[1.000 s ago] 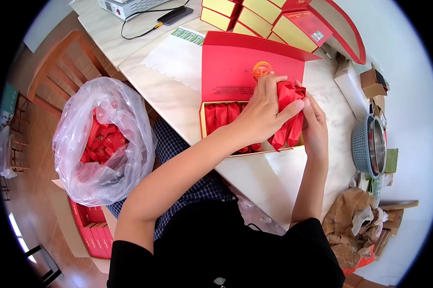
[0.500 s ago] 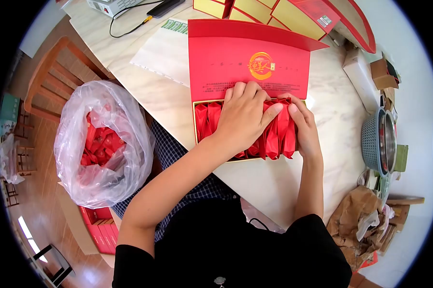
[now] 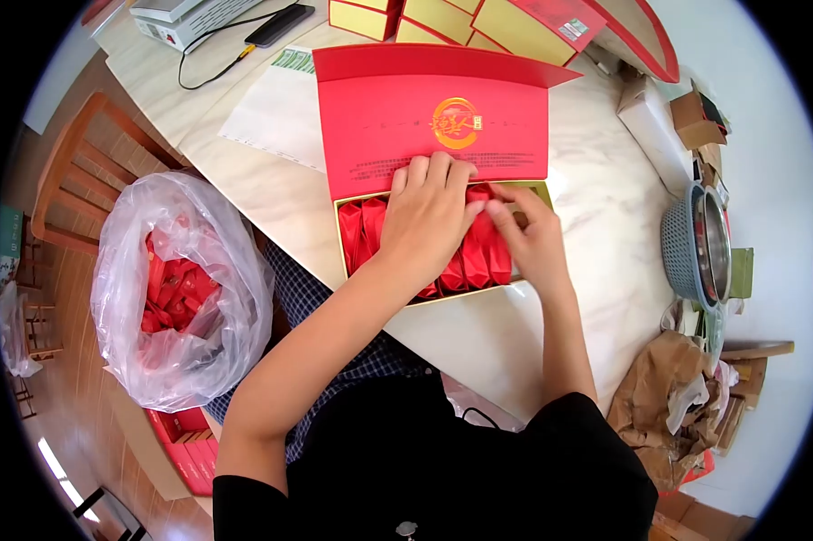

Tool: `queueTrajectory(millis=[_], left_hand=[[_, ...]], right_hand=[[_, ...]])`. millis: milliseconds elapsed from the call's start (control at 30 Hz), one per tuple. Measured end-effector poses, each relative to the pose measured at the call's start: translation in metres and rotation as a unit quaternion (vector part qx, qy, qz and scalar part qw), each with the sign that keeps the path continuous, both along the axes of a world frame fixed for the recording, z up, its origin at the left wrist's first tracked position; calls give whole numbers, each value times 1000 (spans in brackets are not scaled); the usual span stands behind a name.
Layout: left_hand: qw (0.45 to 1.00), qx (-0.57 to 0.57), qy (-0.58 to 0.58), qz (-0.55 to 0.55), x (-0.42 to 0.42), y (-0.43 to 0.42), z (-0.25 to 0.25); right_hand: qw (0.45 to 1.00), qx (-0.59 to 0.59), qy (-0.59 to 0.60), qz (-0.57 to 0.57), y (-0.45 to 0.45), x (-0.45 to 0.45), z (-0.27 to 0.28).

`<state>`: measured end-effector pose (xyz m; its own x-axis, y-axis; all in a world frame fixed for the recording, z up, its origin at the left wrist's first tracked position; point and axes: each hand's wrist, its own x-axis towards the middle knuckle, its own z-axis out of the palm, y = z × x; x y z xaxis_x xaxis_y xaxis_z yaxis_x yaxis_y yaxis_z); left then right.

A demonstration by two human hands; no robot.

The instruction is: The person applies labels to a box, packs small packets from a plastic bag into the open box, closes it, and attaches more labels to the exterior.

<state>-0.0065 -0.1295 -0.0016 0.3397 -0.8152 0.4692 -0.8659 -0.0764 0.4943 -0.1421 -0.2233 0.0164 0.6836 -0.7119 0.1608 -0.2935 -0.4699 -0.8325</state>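
Line up the shiny red packets [image 3: 477, 251] inside the open red box [image 3: 379, 126]. Press softly with the left hand [image 3: 427, 215], bent over them; nudge with the right hand [image 3: 531, 230], thumb and finger close together near the tops. Cannot tell whether gripping with either. Avoid crushing.

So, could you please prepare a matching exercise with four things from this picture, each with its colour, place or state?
1. left hand
2. box lid
3. plastic bag
4. basket

A. translucent, with red contents
B. light blue, on the picture's right side
C. over the red packets
D. red and raised

Pairs: 1-C, 2-D, 3-A, 4-B
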Motion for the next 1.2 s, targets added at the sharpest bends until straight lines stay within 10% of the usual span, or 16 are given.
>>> queueTrajectory(millis=[167,567,800,1000,1067,1200], left_hand=[[999,24,-39,8,1,0,3],[939,0,344,5,11,149,-40],[966,-22,257,-8,-21,149,-43],[948,-106,300,11,6,178,-47],[906,-188,372,72,17,198,-55],[857,-220,433,174,43,251,-69]], right_hand=[[995,-6,91,31,1,1,-3],[959,-100,255,-75,22,20,7],[964,-99,248,0,19,24,-7],[846,-280,427,-152,55,69,57],[946,-305,99,-57,64,79,65],[975,-56,-112,181,163,156,15]])
